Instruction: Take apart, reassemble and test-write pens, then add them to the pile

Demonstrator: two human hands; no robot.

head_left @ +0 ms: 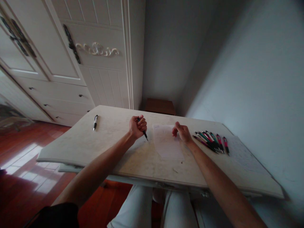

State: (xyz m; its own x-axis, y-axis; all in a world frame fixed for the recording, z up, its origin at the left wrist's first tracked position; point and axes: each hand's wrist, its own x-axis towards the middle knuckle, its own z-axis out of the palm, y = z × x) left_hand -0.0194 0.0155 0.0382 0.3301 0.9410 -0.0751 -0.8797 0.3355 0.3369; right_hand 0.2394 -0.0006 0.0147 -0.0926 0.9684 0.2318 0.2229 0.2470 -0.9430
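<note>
My left hand (pixel 138 127) is wrapped round a dark pen (pixel 145 135), its tip slanting down to the table just left of a paper sheet. My right hand (pixel 182 131) is over the right edge of that lined white sheet (pixel 166 145), fingers loosely bent and a gap at the thumb; I see nothing in it. Right of this hand lies a bunch of several pens (pixel 211 141) in pink, green and dark colours. A lone white and black pen (pixel 95 123) lies far to the left.
Everything rests on a worn white table (pixel 114 126). Another written sheet (pixel 244 155) lies at its right, along the pale wall (pixel 268 79). A white wardrobe (pixel 104 72) stands behind on the left, and a brown wooden piece (pixel 160 106) beyond the far edge.
</note>
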